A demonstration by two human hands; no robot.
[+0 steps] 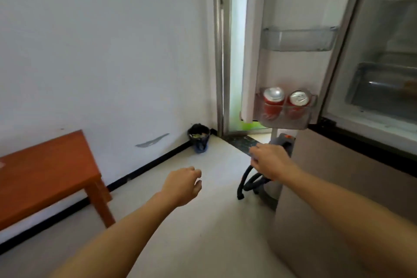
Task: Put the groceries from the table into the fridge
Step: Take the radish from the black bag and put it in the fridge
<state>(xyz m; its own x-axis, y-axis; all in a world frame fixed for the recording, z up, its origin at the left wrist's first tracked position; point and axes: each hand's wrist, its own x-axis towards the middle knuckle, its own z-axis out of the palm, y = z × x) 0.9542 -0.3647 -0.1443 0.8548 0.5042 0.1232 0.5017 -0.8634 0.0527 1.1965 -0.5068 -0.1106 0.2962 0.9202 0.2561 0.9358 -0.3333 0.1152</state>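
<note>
I stand facing the fridge [361, 165] with its door [293, 7] swung wide. My left hand [182, 185] hangs out in front of the fridge, to the left of the door, fingers loosely curled and holding nothing. My right hand [268, 160] is closer to the fridge, just below the door's bottom edge. Its fingers are bent and relaxed, and I see nothing in it, though the picture is blurred there.

The only groceries I can make out are two red cans [273, 101], upright and side by side in the bottom shelf [284, 123] of the fridge door. The table [45, 165] stands well to the left of the fridge. On the part of it I can see I make out no groceries, so I cannot tell what is left to carry.

Cans like these should be stiff, smooth metal, fairly light, and likely slick if cold or wet. I would wrap my fingers round the middle of the side wall, thumb opposite, and keep the can upright. Gripping by the rim or top would give a poorer hold, and a dropped can may dent.
</note>
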